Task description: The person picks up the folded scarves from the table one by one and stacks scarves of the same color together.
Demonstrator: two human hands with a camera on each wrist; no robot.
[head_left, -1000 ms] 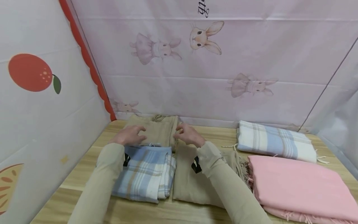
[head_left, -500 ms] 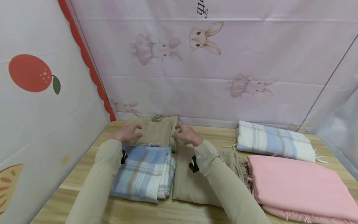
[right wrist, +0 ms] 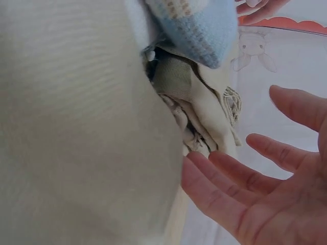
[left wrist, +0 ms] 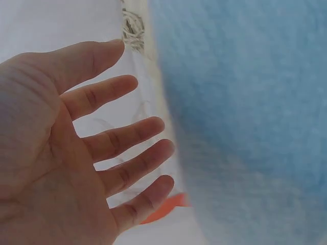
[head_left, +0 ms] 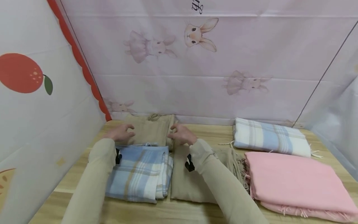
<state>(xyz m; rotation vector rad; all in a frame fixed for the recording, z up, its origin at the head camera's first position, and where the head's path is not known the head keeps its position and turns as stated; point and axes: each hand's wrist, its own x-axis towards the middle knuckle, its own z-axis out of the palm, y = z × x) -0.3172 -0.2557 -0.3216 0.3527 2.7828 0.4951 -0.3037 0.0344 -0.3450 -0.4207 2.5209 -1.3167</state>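
Observation:
A beige folded scarf [head_left: 152, 132] with coiled fringe lies at the back left, between my two hands. My left hand [head_left: 118, 133] hovers by its left side with fingers spread and holds nothing; in the left wrist view the palm [left wrist: 51, 153] shows beside blue cloth [left wrist: 245, 92]. At the scarf's right edge is my right hand [head_left: 183, 134], its fingers loosely extended and nothing in them. Below my left hand sits a blue-and-white plaid scarf [head_left: 139, 177], folded. Under my right forearm lies a second beige scarf [head_left: 190, 183] with fringe on its right.
A folded pink scarf [head_left: 293, 183] is at the front right. Behind it lies a white-and-blue plaid scarf [head_left: 268, 138]. The wooden table [head_left: 139, 214] meets a printed back curtain [head_left: 195, 93] and a white left wall [head_left: 56, 124].
My left hand has shifted slightly left, away from the middle of the back beige scarf. The right hand stays near its right edge. The head view has turned a little to the right.

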